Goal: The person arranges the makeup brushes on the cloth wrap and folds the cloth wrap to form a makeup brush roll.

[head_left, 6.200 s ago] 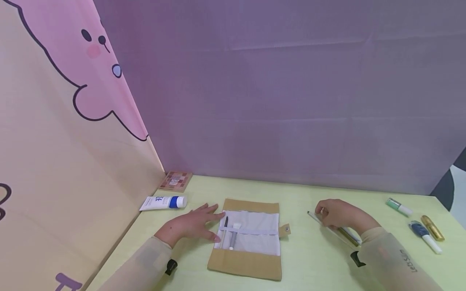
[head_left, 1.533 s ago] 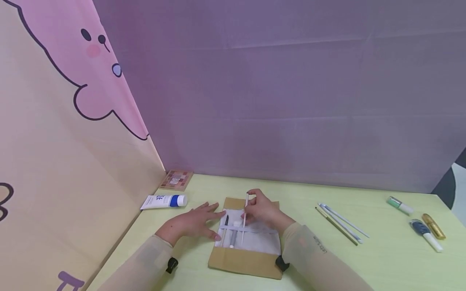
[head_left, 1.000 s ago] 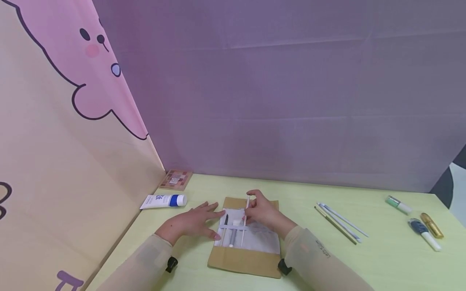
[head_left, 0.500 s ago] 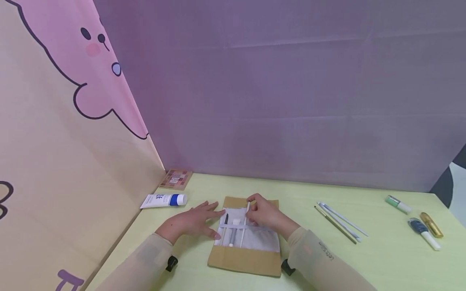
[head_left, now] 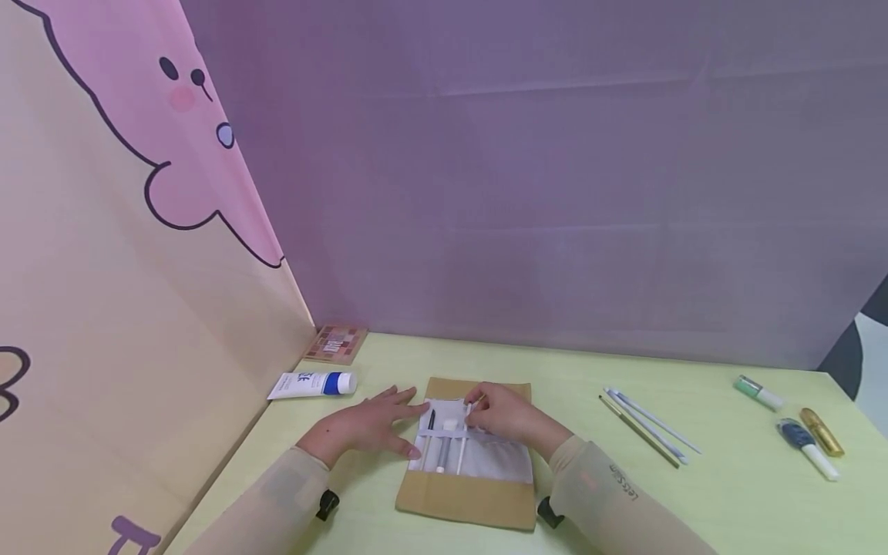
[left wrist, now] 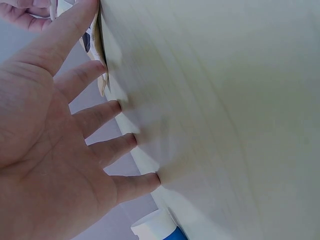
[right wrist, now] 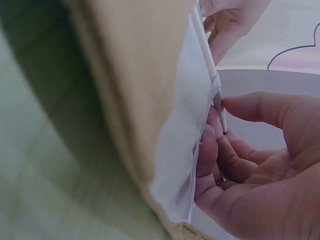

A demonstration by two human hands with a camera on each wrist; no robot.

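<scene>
A tan roll-up pouch (head_left: 465,501) lies unrolled on the table, with a white lining and an elastic strap across its middle. My left hand (head_left: 368,428) rests at its left edge, fingers spread, thumb and index fingertip on the pouch. With my right hand (head_left: 509,412), I pinch the upper end of a thin white stick (head_left: 462,455) with a small dark tip. In the right wrist view the stick (right wrist: 205,45) runs under the strap, thumb against it. Left of it, a dark-tipped slim stick (head_left: 432,421) and a grey-and-white tube-like item (head_left: 445,451) sit under the strap.
To the right lie several slim sticks, including a brown-gold one (head_left: 641,432). Farther right are a green-and-white bottle (head_left: 759,391), a dark-blue-and-white bottle (head_left: 808,447) and a gold tube (head_left: 822,432). A white-and-blue squeeze tube (head_left: 312,385) and a checkered palette (head_left: 336,344) lie at left.
My right hand has brought the white stick from the right-hand group to the pouch. Lately it has slid the stick down under the strap. The left hand stays in place.
</scene>
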